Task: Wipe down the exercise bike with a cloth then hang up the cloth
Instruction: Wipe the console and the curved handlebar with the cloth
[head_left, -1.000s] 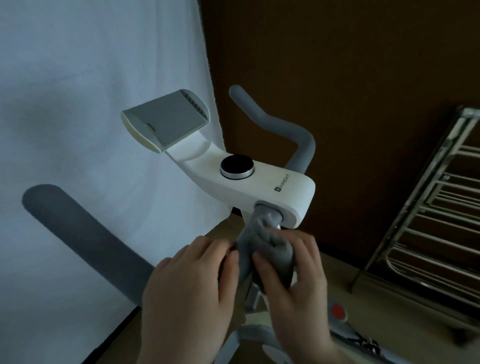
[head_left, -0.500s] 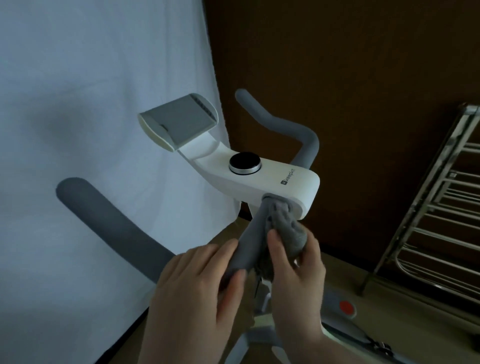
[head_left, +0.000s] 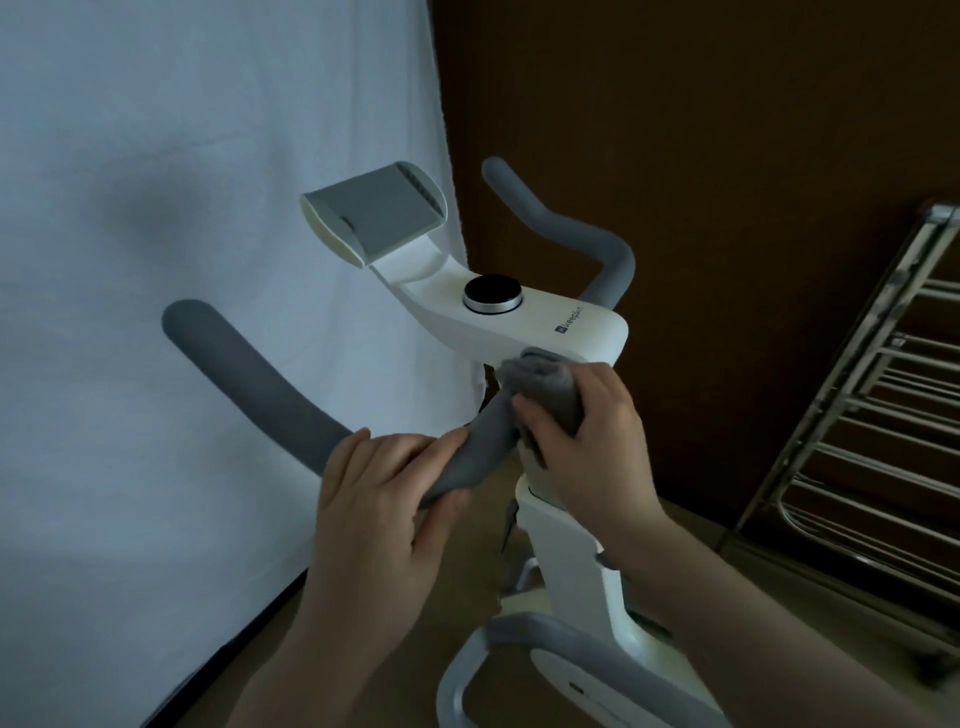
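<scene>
Exercise bike (head_left: 545, 332), white body with grey padded handlebars, is standing before a pale backdrop sheet (head_left: 156, 260) and a brown wall (head_left: 727, 130). The tablet holder (head_left: 374, 218) at the head of the console is sitting tilted and carrying nothing; a black round knob (head_left: 492, 294) is lying flat on the console top behind it. Cloth (head_left: 550, 387), grey, is lying bunched round the handlebar just under the near end of the console, touching the console's lower edge. Right hand (head_left: 582, 447) is gripping the cloth, fingers (head_left: 605, 387) curling over its top and the thumb pressing its near side. Left hand (head_left: 374, 499) is holding the left handlebar (head_left: 249, 379) just beside the cloth, fingers wrapping over the bar and thumb under it; whether this hand is also touching the cloth's edge cannot quite be told. Metal drying rack (head_left: 857, 415) is leaning at right, well apart from the cloth, rails bare, feet on the wooden floor (head_left: 701, 530).
</scene>
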